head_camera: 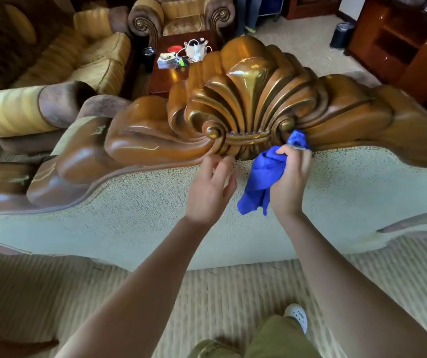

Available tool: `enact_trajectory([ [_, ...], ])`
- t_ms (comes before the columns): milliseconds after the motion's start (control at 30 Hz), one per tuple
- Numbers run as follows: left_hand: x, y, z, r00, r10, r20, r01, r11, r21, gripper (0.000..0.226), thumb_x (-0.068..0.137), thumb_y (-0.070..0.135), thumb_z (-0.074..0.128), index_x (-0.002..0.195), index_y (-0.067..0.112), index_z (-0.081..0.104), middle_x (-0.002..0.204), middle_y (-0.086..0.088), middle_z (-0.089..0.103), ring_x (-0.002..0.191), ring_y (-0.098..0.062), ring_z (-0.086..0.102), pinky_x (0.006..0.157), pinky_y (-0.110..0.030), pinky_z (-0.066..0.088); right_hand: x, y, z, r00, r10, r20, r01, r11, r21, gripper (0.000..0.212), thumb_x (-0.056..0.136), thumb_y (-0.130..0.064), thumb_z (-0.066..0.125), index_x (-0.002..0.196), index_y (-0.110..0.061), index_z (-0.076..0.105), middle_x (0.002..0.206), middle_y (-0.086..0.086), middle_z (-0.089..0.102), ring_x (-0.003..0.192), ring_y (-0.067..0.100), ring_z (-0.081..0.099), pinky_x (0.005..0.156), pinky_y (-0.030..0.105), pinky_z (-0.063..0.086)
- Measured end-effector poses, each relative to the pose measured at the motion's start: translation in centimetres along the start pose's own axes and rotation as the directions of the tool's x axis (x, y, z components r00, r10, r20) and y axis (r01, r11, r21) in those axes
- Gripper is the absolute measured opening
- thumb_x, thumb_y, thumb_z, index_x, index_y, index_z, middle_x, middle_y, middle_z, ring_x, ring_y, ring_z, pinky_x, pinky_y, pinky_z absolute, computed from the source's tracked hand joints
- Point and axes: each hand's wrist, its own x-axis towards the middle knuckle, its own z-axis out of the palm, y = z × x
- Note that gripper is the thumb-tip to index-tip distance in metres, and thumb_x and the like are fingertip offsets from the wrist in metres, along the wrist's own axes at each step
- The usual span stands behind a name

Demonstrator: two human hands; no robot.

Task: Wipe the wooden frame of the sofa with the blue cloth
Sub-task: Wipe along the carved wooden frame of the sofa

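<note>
Right hand (293, 177) grips blue cloth (264, 174), hiding its fingertips against wooden frame (246, 99).

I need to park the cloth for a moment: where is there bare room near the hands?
The pale sofa back below the frame is bare left of the left hand; so is the carpet. The small table beyond is crowded. The right hand grips the cloth.

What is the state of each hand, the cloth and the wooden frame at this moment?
Right hand: grips the blue cloth.
Left hand: holds nothing, fingers relaxed, fingertips at the frame's lower edge.
Blue cloth: bunched, upper end pressed against the carving, lower end hanging.
Wooden frame: glossy, with small chips in the finish.
</note>
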Motion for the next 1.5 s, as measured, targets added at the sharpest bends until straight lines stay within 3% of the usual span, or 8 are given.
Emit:
enact_trajectory([
  [267,1.3,5.2,3.0,0.79,-0.425,0.442,0.558,0.797,-0.231,0.039,0.093,0.041,0.053,0.117,0.01,0.06,0.102,-0.005,0.068,0.097,-0.023,0.063,0.085,-0.035,0.051,1.8,-2.1,-2.2,0.919,0.244,-0.308,-0.303,0.94,-0.158,0.019,0.092,-0.016,0.038,0.094,-0.007,0.055,0.098,-0.001,0.046,0.089,0.005,0.053,0.08,0.018,0.044],
  [400,3.6,7.3,3.6,0.557,-0.46,0.691,0.825,0.402,-0.398,0.042,0.093,0.048,0.051,0.107,0.009,0.06,0.102,-0.013,0.065,0.096,-0.028,0.065,0.077,-0.036,0.058,2.8,-2.4,-2.5,0.884,0.421,-0.205,-0.438,0.898,-0.044,0.021,0.087,-0.004,0.052,0.107,-0.003,0.058,0.109,0.003,0.046,0.088,0.008,0.048,0.073,-0.001,0.034],
  [500,4.5,7.5,3.0,0.569,-0.491,0.66,0.815,0.225,-0.534,0.033,0.097,0.033,0.051,0.096,0.001,0.058,0.095,-0.016,0.061,0.08,-0.022,0.064,0.058,-0.023,0.055,2.5,-3.0,-1.7,0.904,0.42,-0.077,-0.417,0.908,0.049,0.03,0.081,0.002,0.058,0.111,0.001,0.06,0.111,0.013,0.051,0.094,0.016,0.047,0.079,0.01,0.031],
  [733,3.2,5.7,1.6,0.661,-0.701,0.267,0.649,0.355,-0.673,0.04,0.098,0.03,0.05,0.063,0.012,0.043,0.059,-0.001,0.041,0.056,-0.01,0.035,0.052,-0.025,0.029,1.3,-7.3,0.8,0.951,0.308,0.001,-0.306,0.946,0.105,0.021,0.073,-0.005,0.07,0.091,0.003,0.061,0.095,0.01,0.049,0.081,0.016,0.044,0.073,0.015,0.028],
  [933,3.3,5.4,1.3,0.625,-0.697,0.352,0.709,0.318,-0.63,0.048,0.088,0.043,0.059,0.065,0.001,0.054,0.063,-0.01,0.054,0.062,-0.018,0.052,0.057,-0.037,0.051,1.4,-7.1,0.2,0.908,0.415,0.05,-0.418,0.899,0.134,0.026,0.074,-0.007,0.069,0.098,0.002,0.062,0.097,0.007,0.048,0.083,0.017,0.045,0.074,0.017,0.031],
  [1067,3.1,5.3,1.1,0.579,-0.7,0.417,0.758,0.273,-0.593,0.04,0.087,0.037,0.065,0.067,0.004,0.052,0.066,-0.01,0.05,0.067,-0.018,0.05,0.074,-0.053,0.054,0.8,-6.5,0.2,0.807,0.582,0.101,-0.589,0.781,0.209,0.014,0.073,-0.015,0.06,0.086,-0.009,0.058,0.095,0.014,0.06,0.085,0.029,0.058,0.08,0.039,0.05],
  [1333,3.5,4.2,-1.5,0.581,-0.764,0.281,0.68,0.265,-0.683,0.036,0.089,0.037,0.061,0.076,0.004,0.056,0.07,-0.012,0.053,0.066,-0.017,0.05,0.062,-0.033,0.048,1.0,-10.5,1.9,0.805,0.572,0.159,-0.594,0.772,0.226,0.028,0.077,-0.011,0.064,0.102,-0.001,0.062,0.11,0.015,0.056,0.099,0.03,0.056,0.09,0.042,0.046],
  [1500,3.8,5.4,-1.6,0.551,-0.752,0.362,0.729,0.224,-0.647,0.031,0.092,0.032,0.059,0.074,0.007,0.055,0.073,-0.012,0.054,0.065,-0.017,0.053,0.063,-0.035,0.058,1.5,-10.0,1.3,0.773,0.611,0.174,-0.633,0.723,0.276,0.025,0.057,-0.028,0.059,0.08,-0.018,0.06,0.098,0.013,0.064,0.088,0.03,0.063,0.079,0.046,0.054],
])
